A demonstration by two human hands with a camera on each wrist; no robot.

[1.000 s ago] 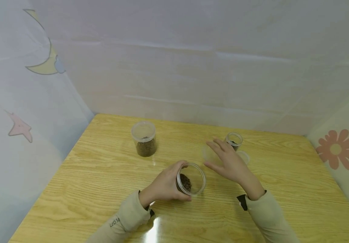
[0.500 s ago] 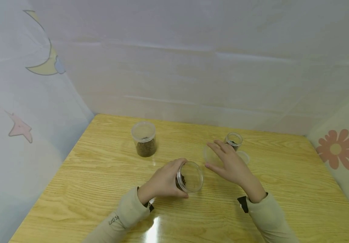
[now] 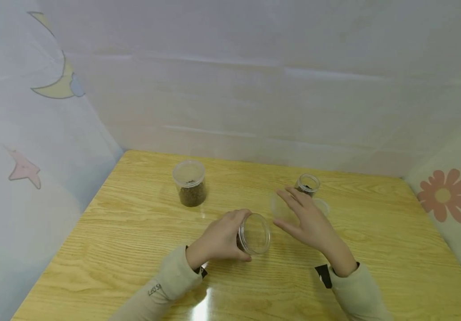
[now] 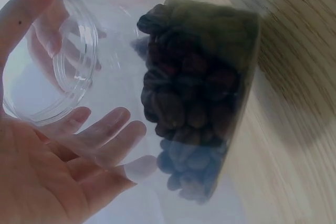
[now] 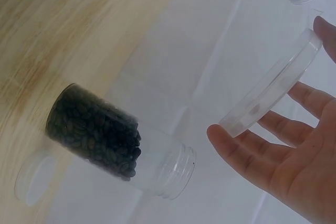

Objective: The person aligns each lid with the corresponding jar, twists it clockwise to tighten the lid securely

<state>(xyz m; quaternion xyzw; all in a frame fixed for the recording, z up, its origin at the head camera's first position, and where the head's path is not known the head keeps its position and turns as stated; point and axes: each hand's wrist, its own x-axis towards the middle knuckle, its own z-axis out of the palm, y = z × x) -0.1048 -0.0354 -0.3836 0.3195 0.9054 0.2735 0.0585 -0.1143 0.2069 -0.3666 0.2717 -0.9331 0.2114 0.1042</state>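
Note:
My left hand (image 3: pixel 220 238) grips a clear screw-top jar (image 3: pixel 257 234) around its side, thumb and fingers spread across it. The jar is tilted with its uncovered mouth towards the right. Dark coffee beans (image 4: pixel 189 77) fill its lower part in the left wrist view. My right hand (image 3: pixel 312 220) holds a round translucent lid (image 5: pixel 273 85) by its rim between thumb and fingers, apart from the jar. Behind this hand stands a smaller uncovered jar (image 5: pixel 100 132) of dark beans, with another lid (image 5: pixel 34 178) lying on the table near it.
A larger jar (image 3: pixel 192 194) of brown contents, with its lid on, stands at the back left of the wooden table (image 3: pixel 126 236). A pale cloth backdrop (image 3: pixel 230 98) hangs behind the table and at both sides.
The held jar has tipped further to the right, so its beans show less from above. My right hand, with the lid, has shifted slightly right and nearer.

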